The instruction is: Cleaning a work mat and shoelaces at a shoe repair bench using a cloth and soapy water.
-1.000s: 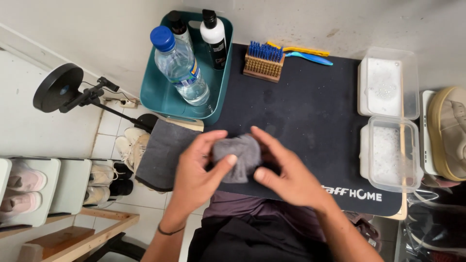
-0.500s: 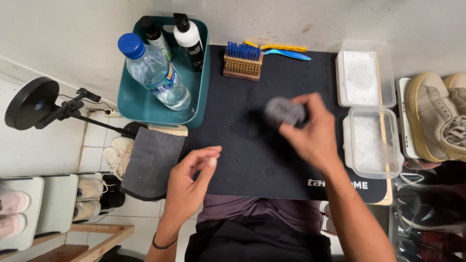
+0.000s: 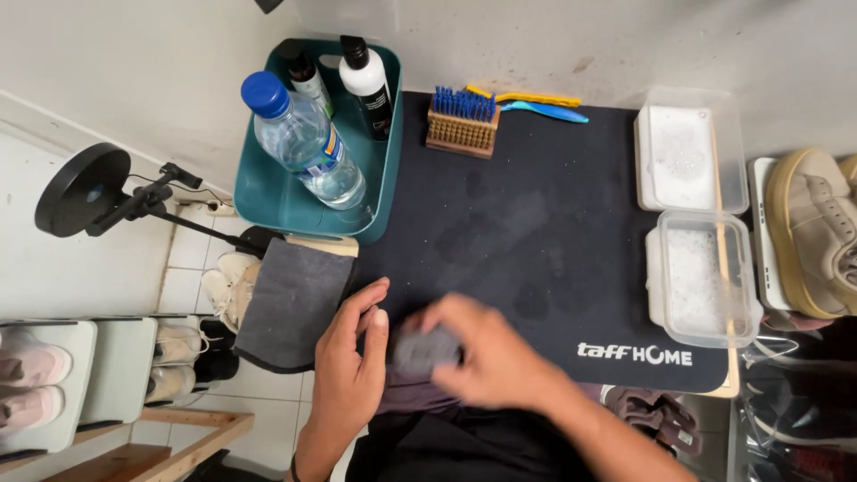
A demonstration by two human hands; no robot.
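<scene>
Head view: right hand (image 3: 491, 361) (blurred) grips grey cloth (image 3: 426, 348).

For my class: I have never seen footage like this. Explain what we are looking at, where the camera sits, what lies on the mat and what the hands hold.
The one view comes from a camera worn on a person's head, looking down at their own bare hands. The right hand, blurred, grips a small grey cloth; the left hand touches it. Below them lies a black mat. On it sit a wooden brush with blue bristles, two slim brushes and two clear tubs. A teal bin holds bottles; a grey towel hangs at the mat's left edge.
</scene>
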